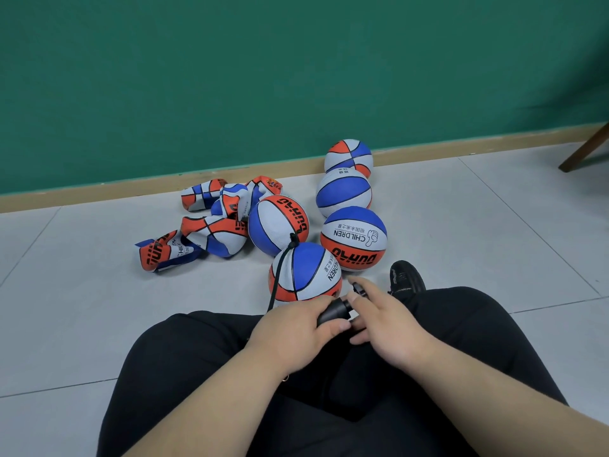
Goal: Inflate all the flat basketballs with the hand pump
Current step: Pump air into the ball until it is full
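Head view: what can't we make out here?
All head view.
- hand pump: mostly covered by the left hand.
- right hand: blurred, grip unclear.
- hose end on the nearest basketball: too small.
- flat basketballs: overlapping, count unclear.
- wooden leg: cut by right edge.

A single head-worn camera looks forward and down, close over the lap [329,390], toward floor [461,225] and green wall [296,77].
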